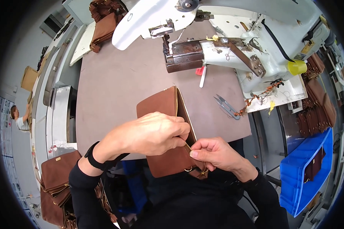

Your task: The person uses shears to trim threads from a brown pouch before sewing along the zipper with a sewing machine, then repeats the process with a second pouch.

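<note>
A brown leather bag with a metal ring and a strap tab at its near end lies across the front edge of the work table, partly over my lap. Along its right side runs an opening with a pale edge. My left hand rests over the bag's middle, fingers curled and pinching at that edge. Close beside it, my right hand pinches the same edge between thumb and forefinger, just above the ring. The fingertips of both hands nearly meet. What lies inside the bag is hidden.
Beyond the bag stands a white sewing machine. Thread snips and a white-and-red pen-like tool lie on the table. Brown bags are stacked left; a blue crate stands right. Another person works far left.
</note>
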The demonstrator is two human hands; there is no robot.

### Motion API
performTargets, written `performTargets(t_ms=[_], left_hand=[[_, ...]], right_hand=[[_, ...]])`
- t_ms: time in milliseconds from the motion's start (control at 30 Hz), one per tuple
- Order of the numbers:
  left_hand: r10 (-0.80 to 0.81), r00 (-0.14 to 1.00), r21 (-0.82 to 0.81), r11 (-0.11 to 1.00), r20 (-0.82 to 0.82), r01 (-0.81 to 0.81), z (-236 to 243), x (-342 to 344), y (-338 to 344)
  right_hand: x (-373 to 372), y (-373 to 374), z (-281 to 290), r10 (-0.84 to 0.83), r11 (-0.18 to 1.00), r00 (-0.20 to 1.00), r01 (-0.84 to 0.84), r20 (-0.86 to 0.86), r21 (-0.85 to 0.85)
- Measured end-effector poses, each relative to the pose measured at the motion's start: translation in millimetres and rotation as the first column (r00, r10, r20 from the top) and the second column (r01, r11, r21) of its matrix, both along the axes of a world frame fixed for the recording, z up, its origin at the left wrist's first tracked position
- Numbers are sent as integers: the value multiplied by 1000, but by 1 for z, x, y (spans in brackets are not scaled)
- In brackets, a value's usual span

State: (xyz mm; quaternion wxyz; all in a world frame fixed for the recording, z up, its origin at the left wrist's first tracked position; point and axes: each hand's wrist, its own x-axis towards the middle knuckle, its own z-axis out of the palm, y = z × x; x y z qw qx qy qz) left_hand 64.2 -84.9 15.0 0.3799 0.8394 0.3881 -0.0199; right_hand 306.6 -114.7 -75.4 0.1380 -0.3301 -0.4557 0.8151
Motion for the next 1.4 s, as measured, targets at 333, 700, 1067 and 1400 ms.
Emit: performTargets(t_ms=[333,700,1067,1400], left_hand=[[28,992,-64,998,125,-20,-16,7,4],[141,973,-86,988,183,-127,-19,6,4],[171,963,-13,985,206,-172,-18,5,3],[191,958,-37,981,214,-188,-9,-4,5]], right_hand=[[0,-4,-12,15,883,980,-105,197,457],[16,0,-13,-4,819,992,-69,127,569],[15,9,8,22,780,985,-126,174,613],[10,22,12,36,612,988,-139,148,779]])
